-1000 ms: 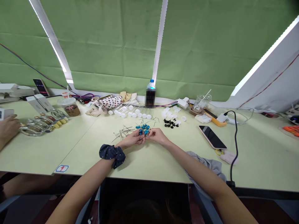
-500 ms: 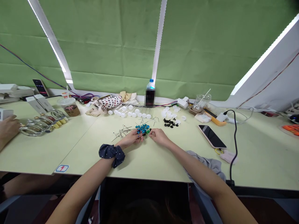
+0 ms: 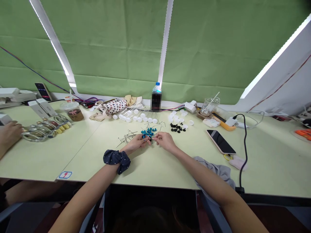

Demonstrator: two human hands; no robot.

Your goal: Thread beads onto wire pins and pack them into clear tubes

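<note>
My left hand [image 3: 138, 142] is closed, its fingertips pinched on a small piece too tiny to make out, just in front of a pile of shiny blue metal parts [image 3: 148, 131]. Close by on the right, my right hand [image 3: 165, 141] pinches a thin, silvery sliver that points toward the left fingertips. A small dark part shows between the two hands. Thin metal pins [image 3: 126, 137] lie scattered left of the blue pile, and a few bent thin wires [image 3: 162, 124] rest behind it. Black flat-headed plugs [image 3: 178, 128] are grouped to the right.
White round caps [image 3: 173, 116] and clear tubes with white ends [image 3: 132, 117] lie toward the back, near a bottle [image 3: 156, 97]. At right are a phone [image 3: 220, 141] and a black cable [image 3: 245, 145]. Another person's hand [image 3: 11, 134] is at far left, beside coiled tubing [image 3: 40, 131].
The green piece by my right fingertips is no longer visible; a thin silvery sliver shows there now. My right hand has shifted slightly left. My left hand stays nearly in place.
</note>
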